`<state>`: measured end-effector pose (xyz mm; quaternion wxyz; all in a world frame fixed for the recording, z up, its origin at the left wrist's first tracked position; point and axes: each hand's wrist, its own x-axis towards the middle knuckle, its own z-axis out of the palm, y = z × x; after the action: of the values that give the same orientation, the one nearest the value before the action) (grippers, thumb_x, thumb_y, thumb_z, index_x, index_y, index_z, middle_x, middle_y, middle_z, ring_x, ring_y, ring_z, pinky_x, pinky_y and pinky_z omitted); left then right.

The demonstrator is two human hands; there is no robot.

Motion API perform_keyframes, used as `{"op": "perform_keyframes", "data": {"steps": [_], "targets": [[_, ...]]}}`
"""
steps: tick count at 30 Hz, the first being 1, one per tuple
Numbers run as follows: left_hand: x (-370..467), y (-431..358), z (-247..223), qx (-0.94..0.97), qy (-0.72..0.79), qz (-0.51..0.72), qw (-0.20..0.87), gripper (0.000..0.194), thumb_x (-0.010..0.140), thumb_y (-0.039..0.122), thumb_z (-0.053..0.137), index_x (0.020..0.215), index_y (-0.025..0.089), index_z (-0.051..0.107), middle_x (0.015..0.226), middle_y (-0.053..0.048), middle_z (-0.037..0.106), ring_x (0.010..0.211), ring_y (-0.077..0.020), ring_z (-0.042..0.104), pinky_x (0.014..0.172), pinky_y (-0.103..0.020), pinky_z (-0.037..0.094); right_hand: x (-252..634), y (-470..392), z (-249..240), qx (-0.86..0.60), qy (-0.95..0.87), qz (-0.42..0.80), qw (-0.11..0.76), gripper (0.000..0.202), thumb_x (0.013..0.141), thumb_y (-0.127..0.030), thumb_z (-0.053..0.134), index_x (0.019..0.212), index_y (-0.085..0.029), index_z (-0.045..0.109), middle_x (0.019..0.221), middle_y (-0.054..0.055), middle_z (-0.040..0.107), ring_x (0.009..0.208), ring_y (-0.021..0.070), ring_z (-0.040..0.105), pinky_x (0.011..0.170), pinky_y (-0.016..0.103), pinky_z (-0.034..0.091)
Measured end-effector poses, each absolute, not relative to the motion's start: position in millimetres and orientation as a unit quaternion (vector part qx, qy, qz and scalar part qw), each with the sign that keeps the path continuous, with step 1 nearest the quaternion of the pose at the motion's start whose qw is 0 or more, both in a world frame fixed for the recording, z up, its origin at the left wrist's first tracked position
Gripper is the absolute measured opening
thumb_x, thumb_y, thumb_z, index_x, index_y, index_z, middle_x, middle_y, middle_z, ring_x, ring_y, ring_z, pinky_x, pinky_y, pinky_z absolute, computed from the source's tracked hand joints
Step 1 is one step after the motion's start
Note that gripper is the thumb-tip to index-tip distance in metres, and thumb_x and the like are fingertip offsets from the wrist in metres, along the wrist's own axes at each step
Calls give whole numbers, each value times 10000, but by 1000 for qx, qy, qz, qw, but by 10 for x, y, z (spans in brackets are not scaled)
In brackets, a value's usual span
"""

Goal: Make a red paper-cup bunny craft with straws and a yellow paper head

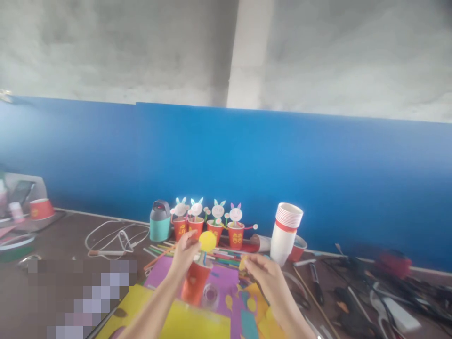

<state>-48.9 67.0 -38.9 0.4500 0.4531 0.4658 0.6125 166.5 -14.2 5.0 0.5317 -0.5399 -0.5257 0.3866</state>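
Note:
My left hand (186, 252) pinches the edge of a round yellow paper disc (207, 241). Below the disc stands a red paper cup (195, 285) with a stick rising from it; whether disc and stick are joined I cannot tell. Between the fingertips of my right hand (264, 270) is a small yellow paper piece (242, 262), its outline blurred. A roll of tape (210, 294) lies beside the cup, on a purple sheet (226, 278). Yellow paper ovals (251, 304) and orange scraps (260, 294) lie under my right hand.
Behind my hands stand several red cups (236, 235) with rabbit-faced figures, beside a teal container (160, 222). Coloured sticks (226, 256) lie before them. A tall stack of white cups (284, 235) rises at right, near tangled cables (377, 294). A blue panel (226, 155) bounds the table.

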Motion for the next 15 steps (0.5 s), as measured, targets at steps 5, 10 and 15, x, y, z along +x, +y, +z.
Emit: {"op": "perform_keyframes", "data": {"steps": [5,10,15], "targets": [[-216,355,-119,502,387,602,485,365,626,374,733,891,128,687,844,-90,726,823,-247,670,706,-302,505,1607,56,356,-514,-520,296,615,431,698,-536,654,854,-140,725,804,102,734,800,269,648,695,333,507],[-61,153,-27,513,376,585,503,238,645,333,729,784,143,692,761,-63,726,705,-208,653,654,-275,487,1511,227,464,-473,-579,305,590,423,722,-517,644,871,-132,736,843,103,731,803,250,632,690,319,494],[-53,102,23,518,389,572,503,228,659,333,703,786,144,699,745,-63,722,668,-200,641,622,-270,475,1427,194,444,-462,-597,351,554,358,757,-444,632,901,-133,734,757,70,705,670,192,608,581,272,467]]}}
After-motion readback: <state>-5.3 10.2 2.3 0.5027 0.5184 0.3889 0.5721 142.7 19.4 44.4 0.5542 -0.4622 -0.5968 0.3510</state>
